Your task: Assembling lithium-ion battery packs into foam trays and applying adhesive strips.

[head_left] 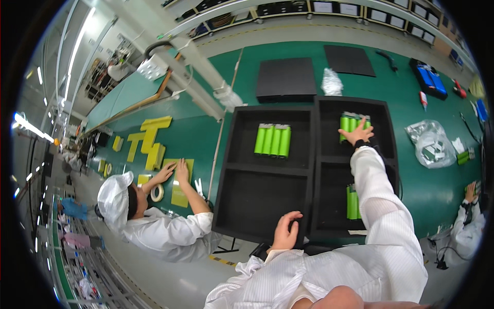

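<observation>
R hand (pixel 358 133): fingers wide on green batt. pack (pixel 345 122); if gripping, cannot tell
L hand (pixel 286 232): half-curled, empty, by L tray (pixel 262 195) near rim
Pack: under R hand, R tray (pixel 334 160)
</observation>
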The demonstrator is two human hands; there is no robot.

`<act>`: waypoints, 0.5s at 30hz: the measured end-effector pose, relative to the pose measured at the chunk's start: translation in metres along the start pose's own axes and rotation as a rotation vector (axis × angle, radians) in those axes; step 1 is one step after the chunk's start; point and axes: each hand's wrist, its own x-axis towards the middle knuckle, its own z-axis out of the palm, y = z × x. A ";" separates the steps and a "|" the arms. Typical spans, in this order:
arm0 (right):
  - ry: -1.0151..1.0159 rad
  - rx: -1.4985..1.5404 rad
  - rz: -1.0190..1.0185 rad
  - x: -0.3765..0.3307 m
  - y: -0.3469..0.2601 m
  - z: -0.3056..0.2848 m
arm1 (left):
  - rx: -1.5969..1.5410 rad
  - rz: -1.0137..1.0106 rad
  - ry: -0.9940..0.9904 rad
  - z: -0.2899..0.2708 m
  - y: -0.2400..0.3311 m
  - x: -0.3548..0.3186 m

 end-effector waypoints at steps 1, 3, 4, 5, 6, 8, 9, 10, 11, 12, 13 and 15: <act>0.023 -0.028 0.016 0.007 0.003 0.003 | -0.002 -0.006 0.053 -0.015 -0.006 0.004; -0.037 -0.065 0.018 0.009 -0.001 0.001 | 0.004 -0.031 0.154 -0.048 -0.020 0.016; -0.056 -0.068 0.010 0.005 -0.009 -0.001 | -0.003 -0.018 0.211 -0.067 -0.022 0.020; -0.056 -0.095 -0.003 0.001 -0.018 -0.002 | 0.000 -0.024 0.259 -0.083 -0.023 0.025; 0.013 -0.157 0.008 0.006 -0.012 0.001 | -0.011 -0.031 0.280 -0.092 -0.026 0.040; -0.008 -0.197 -0.003 0.005 -0.015 0.004 | 0.048 0.014 0.318 -0.116 -0.036 0.071; -0.002 -0.192 -0.013 0.012 -0.006 0.003 | 0.061 0.041 0.330 -0.123 -0.038 0.092; -0.001 -0.201 -0.010 0.010 -0.007 0.004 | 0.107 0.049 0.343 -0.131 -0.037 0.112; -0.014 -0.245 -0.012 0.008 -0.008 0.001 | 0.108 0.061 0.335 -0.137 -0.036 0.135; -0.023 -0.287 -0.009 0.007 -0.009 -0.001 | 0.103 0.093 0.323 -0.138 -0.038 0.160; -0.022 -0.289 -0.002 0.002 -0.015 0.001 | 0.142 0.117 0.291 -0.141 -0.040 0.182; 0.370 -0.145 -0.416 -0.009 -0.033 0.010 | 0.297 0.067 0.218 -0.142 -0.062 0.230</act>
